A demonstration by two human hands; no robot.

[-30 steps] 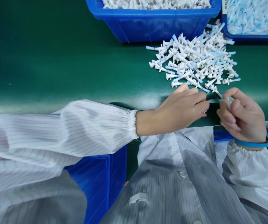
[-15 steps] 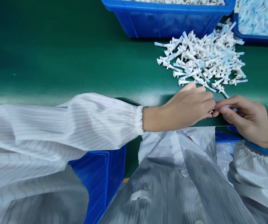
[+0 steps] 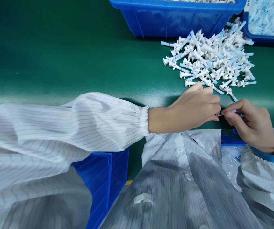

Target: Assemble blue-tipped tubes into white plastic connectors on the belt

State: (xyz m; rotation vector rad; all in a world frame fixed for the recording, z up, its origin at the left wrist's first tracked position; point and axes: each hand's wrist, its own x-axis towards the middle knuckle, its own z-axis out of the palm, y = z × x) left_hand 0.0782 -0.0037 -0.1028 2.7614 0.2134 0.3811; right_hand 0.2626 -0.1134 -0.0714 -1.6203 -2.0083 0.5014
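Observation:
My left hand is closed at the table's front edge, its fingers curled under and around something small that is mostly hidden. Facing it, my right hand pinches a small pale-blue-tipped piece between thumb and forefinger. The fingertips of both hands nearly meet, and a thin part shows between them. Just beyond the hands lies a loose pile of white fittings with pale blue tube ends on the green table.
A blue bin with white parts stands behind the pile. At the back right is a blue tray of clear and light blue pieces. Below the table edge are a blue crate and a clear plastic bag.
My right fingertips have shifted slightly away from my left hand, uncovering a thin part between them. The whole view has moved a little, so the bin and pile appear further right.

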